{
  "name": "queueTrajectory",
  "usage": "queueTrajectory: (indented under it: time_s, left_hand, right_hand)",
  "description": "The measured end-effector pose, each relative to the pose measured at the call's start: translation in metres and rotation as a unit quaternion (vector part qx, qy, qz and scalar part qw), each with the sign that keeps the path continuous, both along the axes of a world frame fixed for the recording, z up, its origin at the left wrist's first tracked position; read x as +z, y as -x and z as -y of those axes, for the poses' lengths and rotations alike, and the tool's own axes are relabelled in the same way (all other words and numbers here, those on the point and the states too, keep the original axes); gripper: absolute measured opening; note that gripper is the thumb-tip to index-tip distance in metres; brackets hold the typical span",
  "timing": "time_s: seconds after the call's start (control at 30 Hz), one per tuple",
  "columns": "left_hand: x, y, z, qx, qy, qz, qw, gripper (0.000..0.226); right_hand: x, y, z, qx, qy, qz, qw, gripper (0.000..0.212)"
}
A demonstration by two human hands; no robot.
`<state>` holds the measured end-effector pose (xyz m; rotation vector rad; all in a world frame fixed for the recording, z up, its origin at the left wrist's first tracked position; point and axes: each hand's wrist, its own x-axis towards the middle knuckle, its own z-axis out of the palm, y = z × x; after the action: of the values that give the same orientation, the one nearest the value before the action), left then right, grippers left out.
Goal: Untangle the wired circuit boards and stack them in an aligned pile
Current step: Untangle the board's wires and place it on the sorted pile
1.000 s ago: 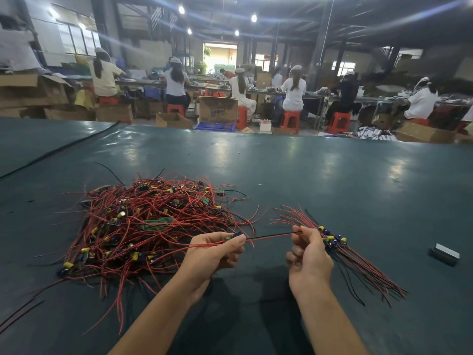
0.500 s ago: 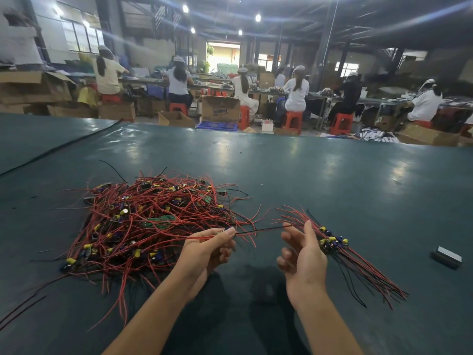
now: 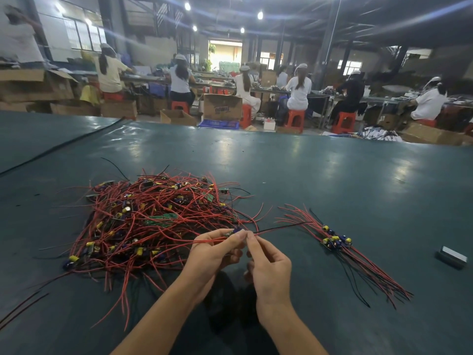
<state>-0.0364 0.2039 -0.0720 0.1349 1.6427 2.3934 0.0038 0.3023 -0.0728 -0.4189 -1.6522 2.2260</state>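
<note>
A tangled heap [image 3: 151, 221] of small circuit boards with red and black wires and yellow-topped capacitors lies on the dark green table [image 3: 332, 180], left of centre. To the right lies an aligned pile [image 3: 336, 242] of boards, its wires fanning toward me. My left hand [image 3: 215, 254] pinches one small board [image 3: 234, 231] by its end, red wires trailing left. My right hand [image 3: 268, 262] touches it, pinching the board's wires [image 3: 276, 229] right beside the left fingertips; the wires run out to the right.
A small dark block with a pale top [image 3: 451, 256] lies at the right. A black cable [image 3: 61, 147] crosses the table's far left. Beyond the far edge, several seated people work at benches among cardboard boxes [image 3: 222, 106] and red stools.
My right hand has moved left from beside the aligned pile to meet my left hand, and now pinches the wires close to the held board. The left hand stayed about where it was.
</note>
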Motion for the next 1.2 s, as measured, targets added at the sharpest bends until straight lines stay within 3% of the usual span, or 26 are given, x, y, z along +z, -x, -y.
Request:
queueTrajectory:
  time_s: [0.47,0.73,1.2]
  left_hand:
    - [0.005,-0.004,-0.005,-0.036,0.029,-0.02,0.999,0.028]
    - [0.013,-0.005,-0.001,-0.031,0.035,-0.015,0.999,0.014]
    - [0.015,-0.006,0.0,-0.044,0.011,-0.024,0.999,0.022]
  right_hand:
    - [0.008,0.015,-0.027,-0.075,0.115,0.091,0.986,0.033]
    - [0.02,0.019,-0.067,-0.118,0.196,0.066,0.971,0.016]
    - [0.019,0.015,-0.082,-0.048,0.297,0.068,0.951,0.029]
